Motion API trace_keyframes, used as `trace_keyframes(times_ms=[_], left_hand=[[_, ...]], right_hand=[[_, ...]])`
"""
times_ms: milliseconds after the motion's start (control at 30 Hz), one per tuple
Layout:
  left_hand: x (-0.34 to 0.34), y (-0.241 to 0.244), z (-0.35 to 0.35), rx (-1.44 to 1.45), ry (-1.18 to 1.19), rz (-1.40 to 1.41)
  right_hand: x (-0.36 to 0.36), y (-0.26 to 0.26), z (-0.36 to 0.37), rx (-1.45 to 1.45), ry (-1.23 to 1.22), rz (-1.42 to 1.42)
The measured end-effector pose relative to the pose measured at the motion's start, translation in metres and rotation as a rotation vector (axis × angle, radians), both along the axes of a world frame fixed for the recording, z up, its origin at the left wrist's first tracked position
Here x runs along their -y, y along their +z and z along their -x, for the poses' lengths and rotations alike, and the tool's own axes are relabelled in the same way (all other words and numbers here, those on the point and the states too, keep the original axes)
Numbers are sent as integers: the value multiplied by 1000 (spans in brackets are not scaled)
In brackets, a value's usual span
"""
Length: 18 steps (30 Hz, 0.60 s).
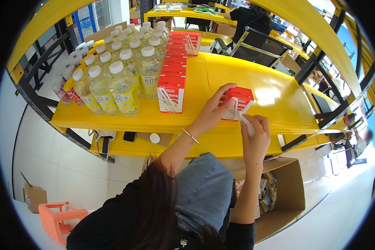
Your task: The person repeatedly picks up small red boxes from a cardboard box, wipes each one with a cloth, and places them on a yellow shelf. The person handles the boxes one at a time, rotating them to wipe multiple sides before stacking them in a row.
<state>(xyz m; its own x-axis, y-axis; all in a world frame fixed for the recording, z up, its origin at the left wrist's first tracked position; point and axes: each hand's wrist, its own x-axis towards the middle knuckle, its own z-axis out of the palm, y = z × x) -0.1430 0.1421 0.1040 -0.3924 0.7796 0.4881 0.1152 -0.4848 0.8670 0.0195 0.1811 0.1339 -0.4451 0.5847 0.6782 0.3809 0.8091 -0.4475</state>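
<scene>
A red and white drink carton (241,93) with a straw on its side is at the front of the yellow metal shelf (203,81). My left hand (213,107) grips it from the left, fingers behind the top and thumb on the front. Pinched in my right hand (258,129) is a crumpled white tissue or cloth (249,127), which meets the carton's lower right front. To the left runs a row of similar cartons (172,82), each close behind the other. Whether the held carton rests on the shelf I cannot tell.
Several clear bottles (122,90) with white caps fill the shelf's left, beside yellow-lidded tubs (70,86). On the lower shelf lie a phone (129,136) and a white round object (154,138). An open cardboard box (289,187) stands at right below; a person (253,23) sits beyond.
</scene>
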Motion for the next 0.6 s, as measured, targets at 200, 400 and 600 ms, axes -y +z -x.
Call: trace_keyframes(times_ms=[200, 400, 600], left_hand=[[1, 5, 1, 138, -123, -42], [3, 6, 1, 79, -65, -5], [-5, -1, 2, 2, 8, -54]], right_hand=[[5, -17, 42, -193, 59, -93], [8, -36, 31, 31, -22, 29], [-5, 10, -1, -53, -83, 341]])
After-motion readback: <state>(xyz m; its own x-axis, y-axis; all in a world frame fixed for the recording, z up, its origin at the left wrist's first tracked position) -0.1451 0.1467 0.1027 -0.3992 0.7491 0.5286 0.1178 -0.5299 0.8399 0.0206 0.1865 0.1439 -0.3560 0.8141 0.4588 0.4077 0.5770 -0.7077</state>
